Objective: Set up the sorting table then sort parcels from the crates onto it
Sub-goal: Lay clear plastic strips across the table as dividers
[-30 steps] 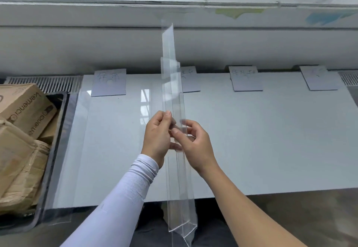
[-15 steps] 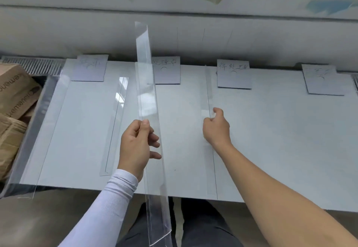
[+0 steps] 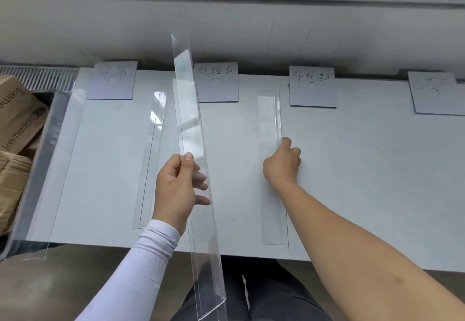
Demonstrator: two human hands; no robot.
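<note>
A grey ribbed radiator grille (image 3: 37, 76) runs below the pale wall (image 3: 226, 31) at far left.

Open run of table (image 3: 364, 182) right of the clear divider (image 3: 270, 164) under the right hand (image 3: 281, 163), out to the right edge. Lanes narrower toward the left edge: second divider (image 3: 151, 159), held strips (image 3: 193, 144) in the left hand (image 3: 176, 187). Label cards (image 3: 217, 82) along the far edge; boxes (image 3: 17, 124) beyond the left edge.

Far edge of desk (image 3: 352, 169): four handwritten cards. Second card (image 3: 217, 82) reads "处理中"; third card (image 3: 312, 86) "待处理". Others illegible. Cardboard box (image 3: 17, 116), left: partial "kemenci".
</note>
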